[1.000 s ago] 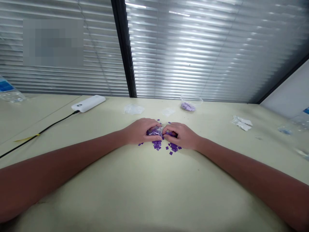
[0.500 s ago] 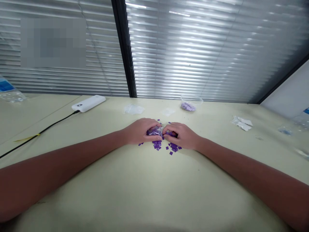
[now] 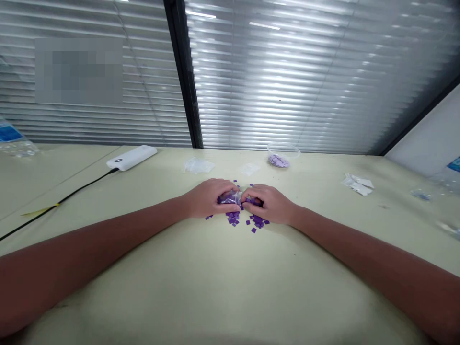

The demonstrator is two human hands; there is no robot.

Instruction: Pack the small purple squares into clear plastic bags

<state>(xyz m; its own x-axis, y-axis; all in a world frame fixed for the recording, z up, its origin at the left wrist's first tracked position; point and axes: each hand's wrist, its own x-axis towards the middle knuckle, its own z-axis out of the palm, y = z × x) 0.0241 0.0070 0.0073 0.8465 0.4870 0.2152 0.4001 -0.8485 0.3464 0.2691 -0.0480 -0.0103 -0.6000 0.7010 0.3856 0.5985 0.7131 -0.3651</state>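
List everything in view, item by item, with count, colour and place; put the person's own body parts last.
Table: one, cream, under everything listed.
Window blinds: two panels, silver-grey, behind the table.
Window frame post: one, black, between the blinds.
Power bank: one, white, far left on the table.
Cable: one, black, running left from the power bank.
Yellow strip: one, yellow, at the cable.
Plastic bottles: two, clear with blue labels, at the far left and right edges.
Bowl: one, clear, far centre, holding lilac pieces.
Loose plastic wrappers: at least three, clear or white, along the far side.
Square tiles: many, purple, scattered below the hands.
Plastic bag of tiles: one, clear with purple contents, between the hands.
Left hand: one, gripping the bag.
Right hand: one, at the bag's right side.
Forearms: two, reaching in from the lower corners.
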